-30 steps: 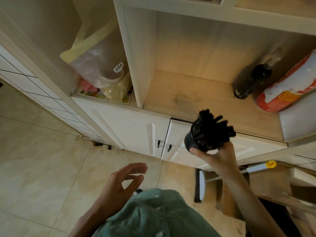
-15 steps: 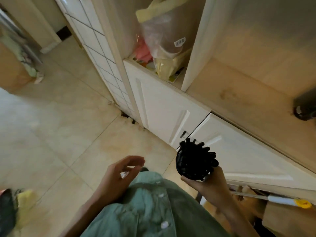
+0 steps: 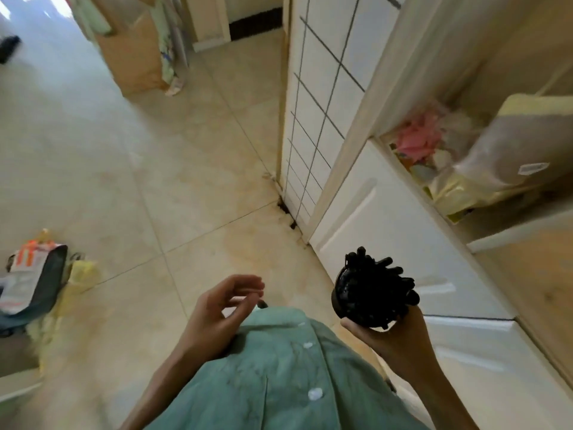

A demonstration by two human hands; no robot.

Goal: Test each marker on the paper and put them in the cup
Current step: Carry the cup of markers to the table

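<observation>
At the far left we see a heap of bags lying on the tiled floor, one orange and white, one dark, with something yellow just beside them. Farther back, a brown cardboard box stands near a doorway, blurred.

Nearer to us, the left hand hangs in the air above the green shirt, palm turned up. Its fingers are loosely curled and hold nothing; the thumb lies apart from them.

To the right of it, the right hand grips a black cup from below, fingers wrapped round its base. The cup is tilted, its mouth turned up and toward the left. It is packed with black markers, whose ends fan out past the rim toward the right. We cannot tell how many there are.

Behind the cup stand white cabinet doors with raised panels. Beside them, a white tiled wall with dark grout lines meets the floor. At the far right, an open shelf above the doors holds a clear plastic bag, something pink and yellow packets, all blurred.
</observation>
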